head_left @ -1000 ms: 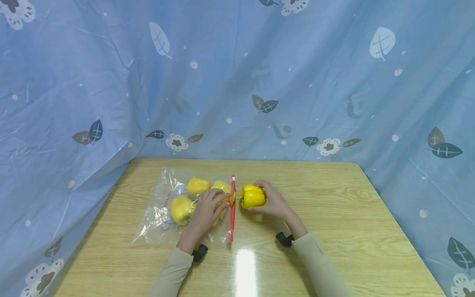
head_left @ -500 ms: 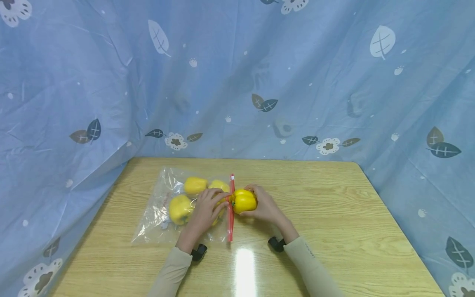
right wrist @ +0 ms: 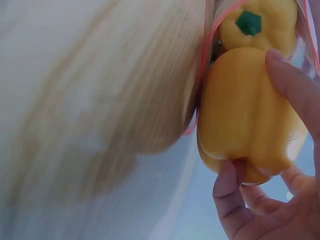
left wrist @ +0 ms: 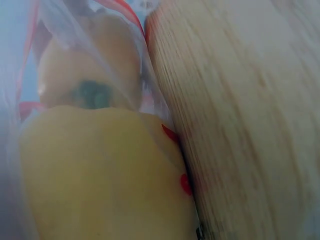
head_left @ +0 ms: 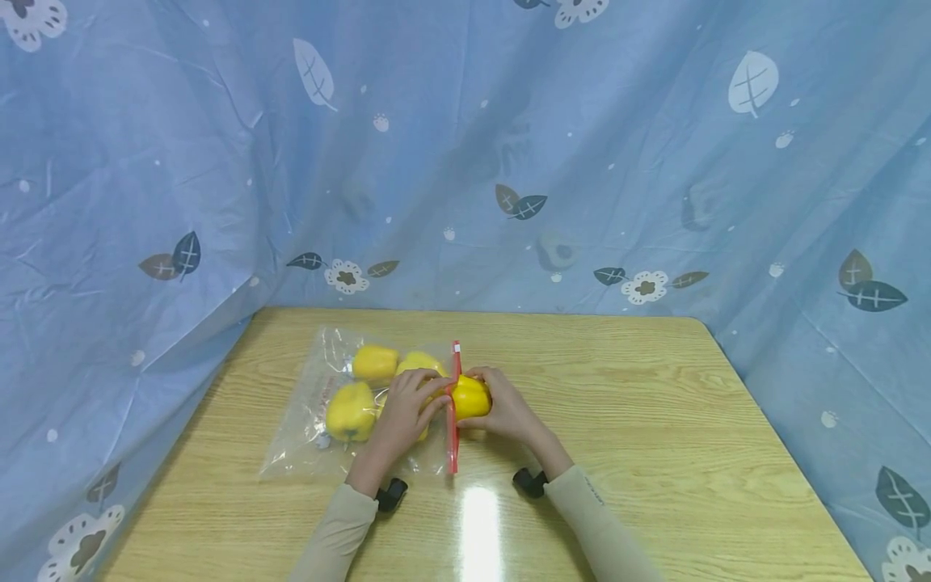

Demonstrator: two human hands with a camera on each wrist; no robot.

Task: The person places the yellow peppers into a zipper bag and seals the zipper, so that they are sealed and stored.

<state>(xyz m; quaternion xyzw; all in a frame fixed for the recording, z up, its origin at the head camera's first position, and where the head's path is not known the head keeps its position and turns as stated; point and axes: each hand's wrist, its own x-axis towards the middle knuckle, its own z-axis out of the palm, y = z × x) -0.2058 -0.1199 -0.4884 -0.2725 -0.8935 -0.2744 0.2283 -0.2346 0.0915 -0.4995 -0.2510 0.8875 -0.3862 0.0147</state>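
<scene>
A clear zip bag (head_left: pixel 294 436) lies flat on the table with several yellow bell peppers (head_left: pixel 351 412) inside. At its mouth, my left hand (head_left: pixel 400 408) pinches the red zip edge (head_left: pixel 454 453). My right hand (head_left: pixel 507 406) grips another yellow bell pepper (head_left: pixel 474 398) by its blunt end, thumb and fingers round its sides. This pepper is partly within the mouth, its stem end toward the bag. In the right wrist view, a bagged pepper (right wrist: pixel 275 20) with a green stem sits right ahead of it. The left wrist view has a bagged pepper (left wrist: pixel 100 175) close up; the left fingers are hidden there.
The wooden table (head_left: pixel 655 420) extends to the right of the bag. A blue patterned curtain (head_left: pixel 465 162) hangs behind it and along both sides. Each wrist carries a small black camera mount (head_left: pixel 529 482).
My right hand has moved left, bringing its bell pepper from outside the bag into the mouth. The bagged peppers have shifted slightly left. My left hand has stayed at the zip edge.
</scene>
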